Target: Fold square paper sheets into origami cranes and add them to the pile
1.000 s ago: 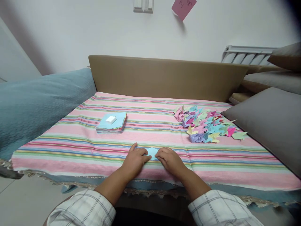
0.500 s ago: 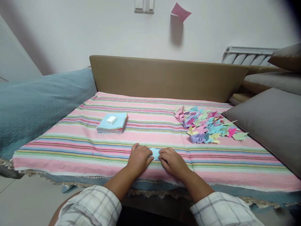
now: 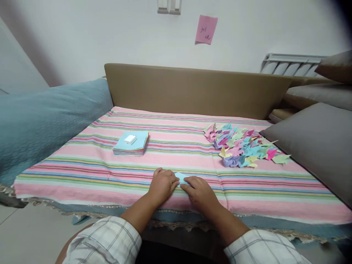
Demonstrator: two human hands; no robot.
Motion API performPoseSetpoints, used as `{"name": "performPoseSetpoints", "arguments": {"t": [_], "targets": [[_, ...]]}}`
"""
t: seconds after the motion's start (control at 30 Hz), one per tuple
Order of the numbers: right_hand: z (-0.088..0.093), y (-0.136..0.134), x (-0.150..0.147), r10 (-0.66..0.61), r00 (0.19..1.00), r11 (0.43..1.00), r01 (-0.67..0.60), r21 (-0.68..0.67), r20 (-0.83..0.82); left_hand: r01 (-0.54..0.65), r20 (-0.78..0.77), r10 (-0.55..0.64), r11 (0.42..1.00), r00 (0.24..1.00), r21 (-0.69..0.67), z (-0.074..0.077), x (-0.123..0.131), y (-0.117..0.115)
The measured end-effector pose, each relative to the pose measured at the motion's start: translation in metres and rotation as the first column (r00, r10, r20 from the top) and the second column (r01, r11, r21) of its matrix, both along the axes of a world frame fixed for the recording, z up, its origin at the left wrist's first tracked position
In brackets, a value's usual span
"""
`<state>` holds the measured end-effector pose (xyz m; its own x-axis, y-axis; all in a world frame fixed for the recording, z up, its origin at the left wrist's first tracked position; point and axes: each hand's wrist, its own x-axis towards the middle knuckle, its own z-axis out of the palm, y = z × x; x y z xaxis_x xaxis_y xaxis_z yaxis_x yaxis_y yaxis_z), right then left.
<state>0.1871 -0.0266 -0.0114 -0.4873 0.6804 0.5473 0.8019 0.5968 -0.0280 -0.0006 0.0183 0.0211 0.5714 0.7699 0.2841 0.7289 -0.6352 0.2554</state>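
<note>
A small folded piece of light blue origami paper (image 3: pixel 180 176) lies on the striped cloth (image 3: pixel 176 146) near the front edge. My left hand (image 3: pixel 162 184) has its thumb and fingers closed on the left side of the paper. From the other side, my right hand (image 3: pixel 200 191) pinches the paper's right part between thumb and fingers. The fingers of both hands partly cover the paper, so its exact folds cannot be made out.
To the left is a stack of coloured paper sheets (image 3: pixel 140 142), topped by a small white block (image 3: pixel 130 139). Many-coloured folded paper cranes (image 3: pixel 242 148) lie heaped at the right, beside a grey cushion (image 3: pixel 316 143). A brown backrest (image 3: pixel 192 90) stands behind.
My right fingers have shifted slightly left over the blue paper. My left hand has barely moved. The pink note on the wall, curled up before, now hangs flat with its writing showing.
</note>
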Motion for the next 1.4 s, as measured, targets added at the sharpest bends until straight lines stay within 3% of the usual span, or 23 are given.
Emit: {"name": "performPoseSetpoints", "arguments": {"t": [0.4,1.07,1.4], "targets": [[-0.005,-0.004,-0.005,-0.050,0.997,0.993,0.043,0.114,0.058,0.057,-0.023,-0.058,0.997,0.998,-0.047,0.002,-0.005,0.004],[-0.006,-0.005,-0.016,-0.155,0.988,0.985,0.153,0.074,0.017,0.047,-0.010,-0.048,0.998,0.999,-0.040,0.001,-0.005,0.002],[-0.008,-0.004,-0.007,-0.181,0.983,0.981,0.182,0.071,-0.021,0.005,0.090,0.008,0.989,0.996,-0.147,-0.004,-0.004,0.007]]}}
